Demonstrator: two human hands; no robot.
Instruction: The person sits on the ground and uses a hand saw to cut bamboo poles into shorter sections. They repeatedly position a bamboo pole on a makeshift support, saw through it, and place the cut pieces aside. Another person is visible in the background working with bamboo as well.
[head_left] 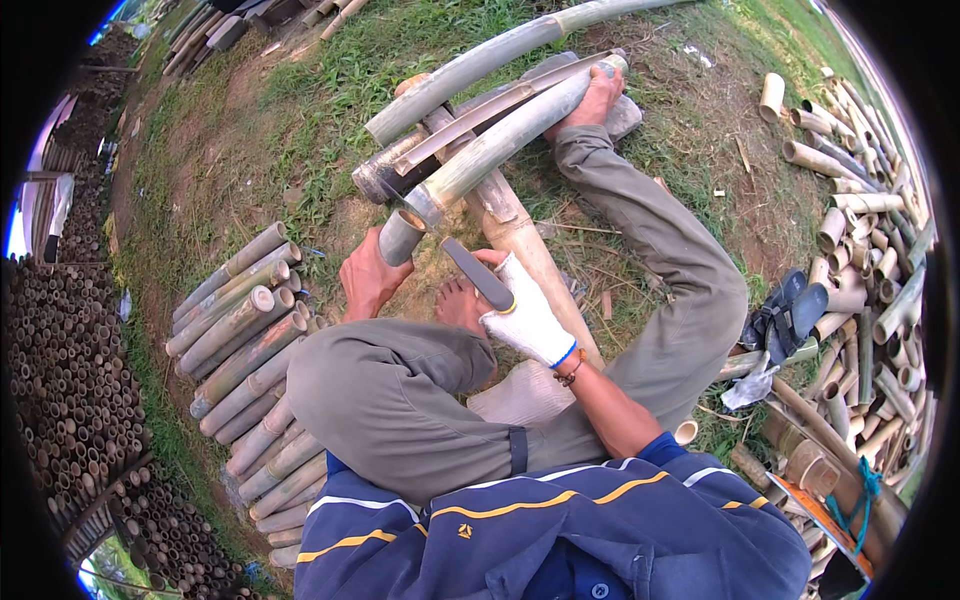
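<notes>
My left hand [368,272] is bare and wraps round a short bamboo piece [403,236], its open end facing up. My right hand [525,312], in a white knitted glove, grips a handsaw by its dark grey, yellow-trimmed handle [478,274]; the blade hardly shows from this angle. The handle's far end lies just right of the bamboo piece. Just beyond is the cut end of a long green-grey bamboo pole [500,142], very close to the short piece. My right foot [595,98] presses on that pole's far part. My left foot [462,305] rests bare on the ground.
More bamboo poles [470,75] and a thick bamboo support [520,232] lie under and beyond the pole. Stacked bamboo sections [240,330] line the left. On the right are a heap of cut bamboo pieces [860,240] and dark sandals [790,315]. Grass [300,120] surrounds the work spot.
</notes>
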